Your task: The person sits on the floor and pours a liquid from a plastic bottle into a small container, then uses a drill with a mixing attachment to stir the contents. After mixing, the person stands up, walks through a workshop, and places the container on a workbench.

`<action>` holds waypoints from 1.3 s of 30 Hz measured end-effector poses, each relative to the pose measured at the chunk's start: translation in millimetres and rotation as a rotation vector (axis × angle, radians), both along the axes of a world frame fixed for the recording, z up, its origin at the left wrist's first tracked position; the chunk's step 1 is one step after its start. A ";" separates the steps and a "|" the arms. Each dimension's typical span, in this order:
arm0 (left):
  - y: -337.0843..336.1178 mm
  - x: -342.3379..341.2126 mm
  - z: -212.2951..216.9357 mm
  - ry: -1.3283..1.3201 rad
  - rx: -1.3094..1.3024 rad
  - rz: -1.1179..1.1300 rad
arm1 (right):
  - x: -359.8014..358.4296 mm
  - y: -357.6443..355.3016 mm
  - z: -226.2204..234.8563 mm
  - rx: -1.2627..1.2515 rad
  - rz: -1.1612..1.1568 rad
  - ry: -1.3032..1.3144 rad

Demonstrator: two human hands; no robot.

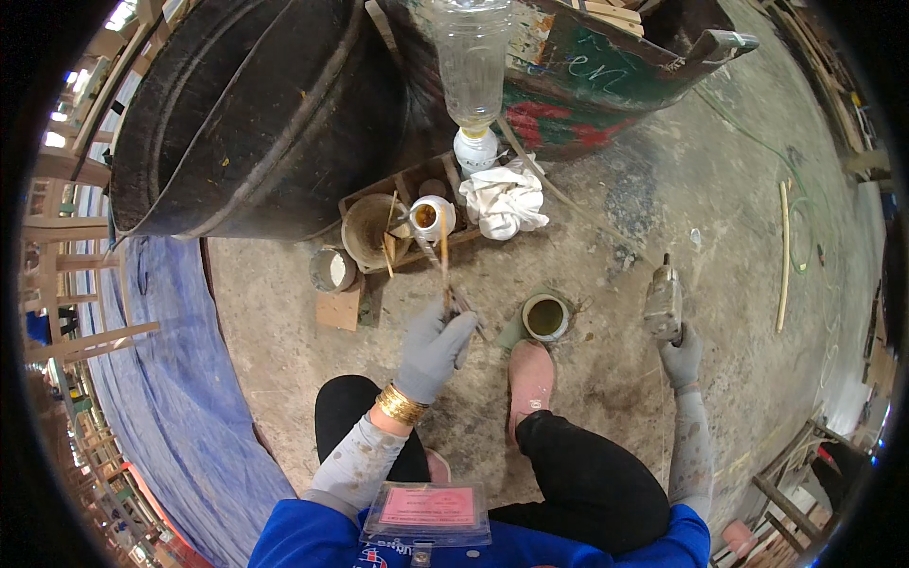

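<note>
My left hand point(434, 352), in a grey glove, is closed around a thin wooden stick point(445, 270). The stick's far end overlaps the mouth of a white jar point(445, 225) with amber-brown stuff inside; I cannot tell whether they touch. Some dark thin piece also shows at the fingers, too unclear to name. Out to the right, my gloved right hand point(680, 358) grips a grey drill-like power tool point(663, 301), its thin dark tip pointing away from me. Between the hands, a cup of dark greenish liquid point(546, 317) stands on the floor by my pink shoe point(531, 379).
A wooden crate point(412, 261) holds the jar and a brownish bucket point(367, 232). Beside it are a white-filled can point(331, 270), a crumpled white cloth point(507, 201) and an upturned clear bottle point(472, 80). Large dark drums point(275, 123) stand behind; a blue tarp point(180, 379) lies left.
</note>
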State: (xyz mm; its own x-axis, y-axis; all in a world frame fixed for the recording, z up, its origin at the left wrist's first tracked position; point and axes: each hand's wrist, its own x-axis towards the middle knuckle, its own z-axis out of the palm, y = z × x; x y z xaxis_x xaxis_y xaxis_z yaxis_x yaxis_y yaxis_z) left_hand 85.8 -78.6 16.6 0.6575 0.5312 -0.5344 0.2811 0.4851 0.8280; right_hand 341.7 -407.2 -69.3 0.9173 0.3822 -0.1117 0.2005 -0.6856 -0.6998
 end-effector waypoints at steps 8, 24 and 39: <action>-51.9 18.9 -10.9 0.000 -0.048 -0.150 | -2.6 15.3 35.6 0.237 -0.013 0.073; -74.3 95.9 -63.1 -0.073 -0.445 -0.083 | 7.0 0.0 52.9 0.156 0.019 0.419; -109.8 184.5 -51.3 -0.208 -0.729 0.289 | -15.5 -2.9 96.9 0.461 -0.012 0.504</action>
